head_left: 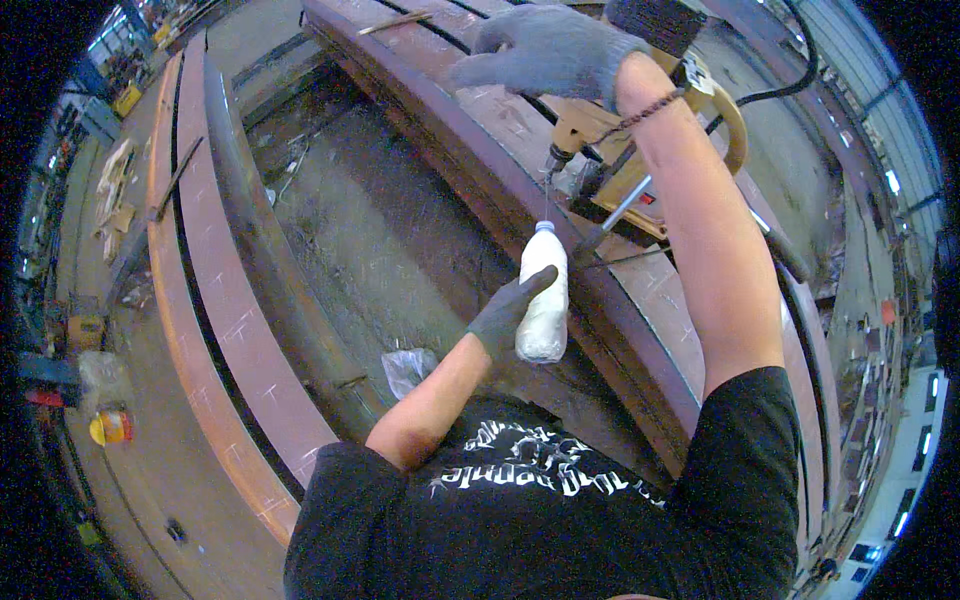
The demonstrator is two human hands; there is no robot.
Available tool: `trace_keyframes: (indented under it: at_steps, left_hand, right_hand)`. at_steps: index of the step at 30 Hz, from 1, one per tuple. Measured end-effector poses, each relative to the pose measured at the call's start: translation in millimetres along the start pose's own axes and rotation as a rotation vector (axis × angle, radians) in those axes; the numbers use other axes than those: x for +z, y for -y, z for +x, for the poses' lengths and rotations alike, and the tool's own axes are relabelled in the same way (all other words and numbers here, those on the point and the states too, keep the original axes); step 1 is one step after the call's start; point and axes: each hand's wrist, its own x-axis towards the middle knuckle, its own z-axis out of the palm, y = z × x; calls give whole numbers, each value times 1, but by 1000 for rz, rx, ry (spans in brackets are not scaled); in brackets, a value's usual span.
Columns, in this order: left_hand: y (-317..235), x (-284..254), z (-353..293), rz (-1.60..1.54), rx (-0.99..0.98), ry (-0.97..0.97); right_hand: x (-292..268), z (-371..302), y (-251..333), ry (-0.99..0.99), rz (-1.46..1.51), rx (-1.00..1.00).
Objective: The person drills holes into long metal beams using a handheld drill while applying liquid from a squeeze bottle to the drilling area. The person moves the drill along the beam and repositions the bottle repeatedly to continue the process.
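My left hand, in a dark grey glove, is wrapped round a plastic squeeze bottle of white contents. The bottle stands nearly upright with its pale blue cap on top. A thin line rises from the cap toward the chuck of a tan drilling machine. That machine sits on a reddish-brown steel beam. My right hand, in a grey knitted glove, is raised beside the machine's upper part. Its fingers look curled while the thumb stretches out leftward; whatever they grip, if anything, is hidden.
Another long steel beam with chalk marks lies to the left. Between the beams a clear plastic bag rests on the dark floor. A black cable loops behind the machine. Farther left stands a yellow and red container.
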Motion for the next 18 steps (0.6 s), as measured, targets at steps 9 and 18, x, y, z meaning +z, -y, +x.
trace_keyframes:
  at_steps: [9,18]
  left_hand:
    - [8,-8,6,70,32,-90]
    - [2,-4,-3,-1,28,-52]
  right_hand:
    - [-8,-6,19,81,-51,92]
    - [-10,-16,21,74,-16,76]
